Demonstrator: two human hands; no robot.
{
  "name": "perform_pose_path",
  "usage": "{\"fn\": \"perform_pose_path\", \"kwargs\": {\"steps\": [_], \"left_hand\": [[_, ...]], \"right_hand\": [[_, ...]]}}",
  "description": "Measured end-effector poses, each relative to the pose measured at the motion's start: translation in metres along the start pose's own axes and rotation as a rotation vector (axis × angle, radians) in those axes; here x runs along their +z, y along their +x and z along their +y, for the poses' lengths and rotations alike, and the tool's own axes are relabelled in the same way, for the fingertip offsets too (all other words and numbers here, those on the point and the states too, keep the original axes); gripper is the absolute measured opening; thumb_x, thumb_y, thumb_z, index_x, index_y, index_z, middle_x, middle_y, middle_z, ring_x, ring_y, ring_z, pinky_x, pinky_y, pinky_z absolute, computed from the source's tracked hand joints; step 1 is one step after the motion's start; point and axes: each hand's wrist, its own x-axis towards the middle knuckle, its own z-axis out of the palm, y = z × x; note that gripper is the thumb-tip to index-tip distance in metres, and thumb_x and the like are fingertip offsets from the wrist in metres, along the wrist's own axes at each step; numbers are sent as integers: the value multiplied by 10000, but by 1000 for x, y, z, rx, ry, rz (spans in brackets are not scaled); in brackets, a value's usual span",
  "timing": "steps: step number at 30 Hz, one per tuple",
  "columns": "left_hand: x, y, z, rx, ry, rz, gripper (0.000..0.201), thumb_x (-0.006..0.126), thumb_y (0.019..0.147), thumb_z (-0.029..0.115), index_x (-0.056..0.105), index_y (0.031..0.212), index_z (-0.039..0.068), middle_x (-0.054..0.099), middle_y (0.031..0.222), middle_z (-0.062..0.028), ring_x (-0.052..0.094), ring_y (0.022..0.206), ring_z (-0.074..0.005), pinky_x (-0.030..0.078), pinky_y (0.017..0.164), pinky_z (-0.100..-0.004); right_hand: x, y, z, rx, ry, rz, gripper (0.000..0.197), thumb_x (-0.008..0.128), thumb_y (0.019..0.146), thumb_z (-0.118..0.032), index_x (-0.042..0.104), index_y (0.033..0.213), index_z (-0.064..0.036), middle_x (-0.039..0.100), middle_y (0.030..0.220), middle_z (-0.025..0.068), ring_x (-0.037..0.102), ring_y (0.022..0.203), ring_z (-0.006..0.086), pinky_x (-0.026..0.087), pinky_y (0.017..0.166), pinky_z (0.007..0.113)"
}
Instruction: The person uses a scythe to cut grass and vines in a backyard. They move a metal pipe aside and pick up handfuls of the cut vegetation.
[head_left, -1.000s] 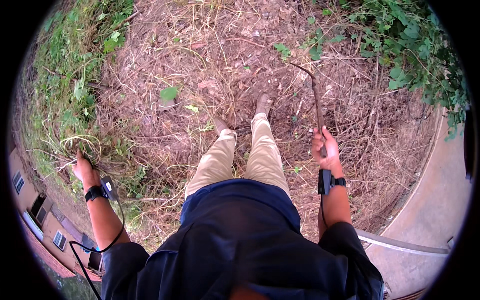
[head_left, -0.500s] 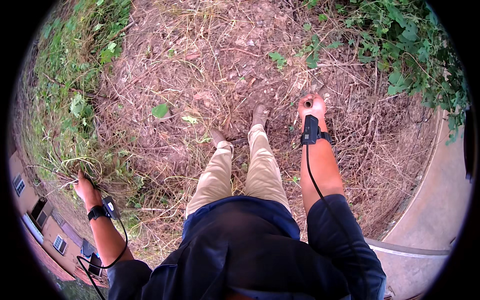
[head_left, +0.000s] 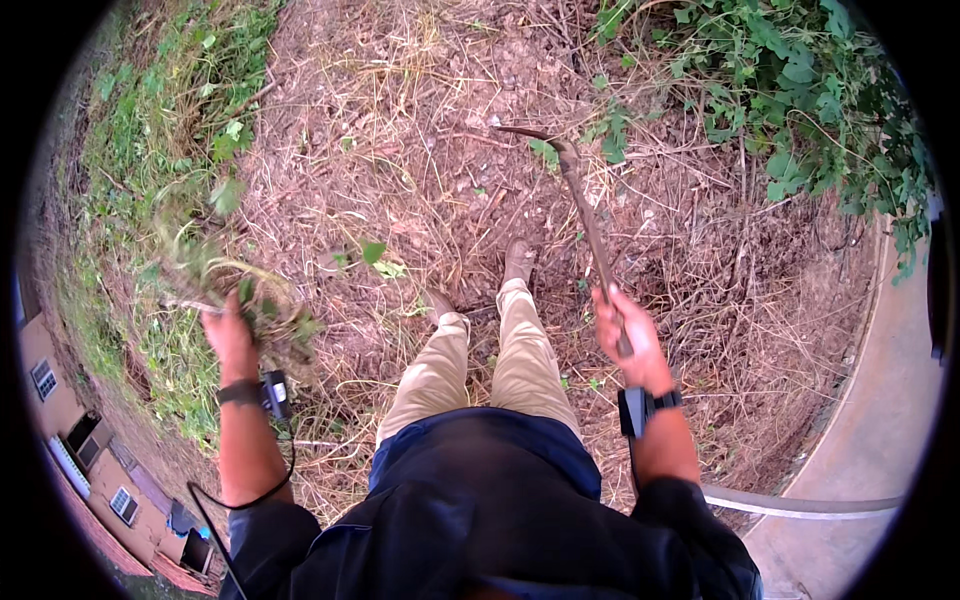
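My right hand [head_left: 630,335] is closed around the lower end of the wooden handle of a sickle [head_left: 588,220]. Its dark curved blade points left, above the littered ground ahead of my feet. Out to the left, my left hand [head_left: 232,335] grips a bundle of pulled weeds [head_left: 265,305], a tangle of stems and green leaves partly smeared by motion. The stems hide some of the left fingers. Both wrists carry straps with small dark devices and cables.
Dry stalks and leaf litter [head_left: 430,180] cover the reddish soil around my shoes [head_left: 519,262]. Leafy vines [head_left: 790,90] crowd the far right beside a concrete strip [head_left: 850,400]. Green growth [head_left: 130,150] runs along the left; a building [head_left: 95,440] stands at lower left.
My left hand has swung inward and forward with the weeds. The right hand has drawn back toward me, and the sickle, seen end-on before, now shows its full length and blade.
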Motion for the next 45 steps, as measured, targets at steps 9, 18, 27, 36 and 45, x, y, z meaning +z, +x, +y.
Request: {"fn": "perform_pose_path", "kwargs": {"steps": [9,18,27,36,45], "left_hand": [[187,-70,47,-112,-420,-416,522,687,802,5,442,1262,41,585,1101,-111,581,954,-226,501,842,-372],[331,-194,92,-397,-548,-779,404,633,819,-20,519,1200,44,599,1059,-107,589,960,-254,496,864,-443],[400,-275,119,-521,-621,-1237,311,623,776,-58,586,1081,-9,640,928,-96,628,846,-229,527,747,-355],[422,-308,138,-327,-632,-1441,318,694,753,-2,606,1058,-12,667,921,-67,627,812,-162,505,741,-323],[410,-229,118,20,-365,-1042,389,659,828,96,513,1175,-3,625,1033,-76,582,896,-167,483,808,-326]], "right_hand": [[8,-156,25,-127,-64,-52,289,526,961,-277,537,1032,3,418,597,6,392,386,101,328,357,241],[3,-242,34,-91,17,-9,273,592,906,-223,525,1014,19,459,584,31,415,386,104,333,371,228],[-6,-288,53,-22,110,-18,270,640,826,-138,532,954,75,398,554,24,375,375,108,302,357,244],[-7,-296,61,-91,151,33,242,631,806,-92,521,913,95,407,556,32,355,380,93,287,347,239],[-14,-299,72,-149,397,-94,207,607,809,-66,510,917,82,377,533,10,378,377,103,311,342,256]]}}
